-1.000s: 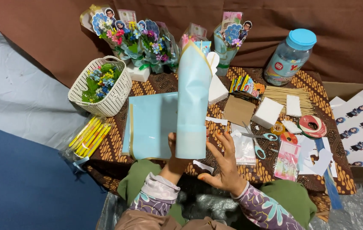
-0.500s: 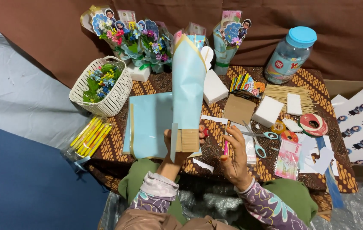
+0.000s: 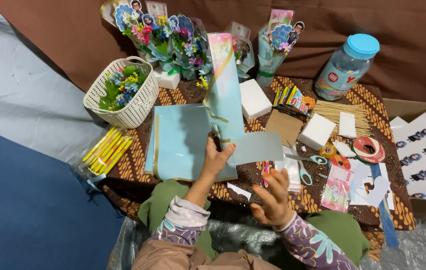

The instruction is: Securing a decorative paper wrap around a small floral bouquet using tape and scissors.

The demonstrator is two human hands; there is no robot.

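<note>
Brown backdrop behind a batik-covered desk (image 3: 138,165).
Left hand (image 3: 216,161) grips a blue paper wrap (image 3: 225,95); right hand (image 3: 273,197) hovers, fingers spread.

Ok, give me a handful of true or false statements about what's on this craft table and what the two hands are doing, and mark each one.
1. The left hand holds a rolled cone of light blue wrapping paper upright. True.
2. The right hand grips the scissors. False: the scissors lie on the table to the right, apart from that hand, whose fingers are spread.
3. The white basket holds small artificial flowers. True.
4. The plastic jar has a red lid. False: its lid is light blue.
5. A pack of yellow sticks lies below the basket at the table's left edge. True.
</note>
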